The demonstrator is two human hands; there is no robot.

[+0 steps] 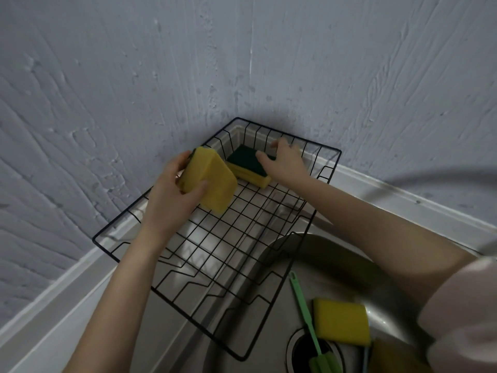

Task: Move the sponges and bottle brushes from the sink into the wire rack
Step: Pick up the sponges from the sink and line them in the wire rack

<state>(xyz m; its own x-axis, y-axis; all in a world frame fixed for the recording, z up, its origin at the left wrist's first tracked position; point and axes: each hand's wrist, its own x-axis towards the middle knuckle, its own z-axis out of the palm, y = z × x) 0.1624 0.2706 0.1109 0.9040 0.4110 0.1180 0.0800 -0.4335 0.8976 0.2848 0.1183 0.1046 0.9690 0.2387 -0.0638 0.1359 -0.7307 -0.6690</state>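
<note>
While your left hand (172,192) grips a yellow foam sponge (208,179), your open right hand (285,160) touches the green-topped sponge (248,164) at two o'clock in the black wire rack (326,168).

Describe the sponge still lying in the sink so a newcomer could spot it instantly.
Start at the round stainless steel sink basin at lower right, below the black wire rack. Beside its drain lies a rectangular yellow sponge, flat, just right of the green plastic bottle brush. Unlike the other sponges, no hand touches it.
</note>
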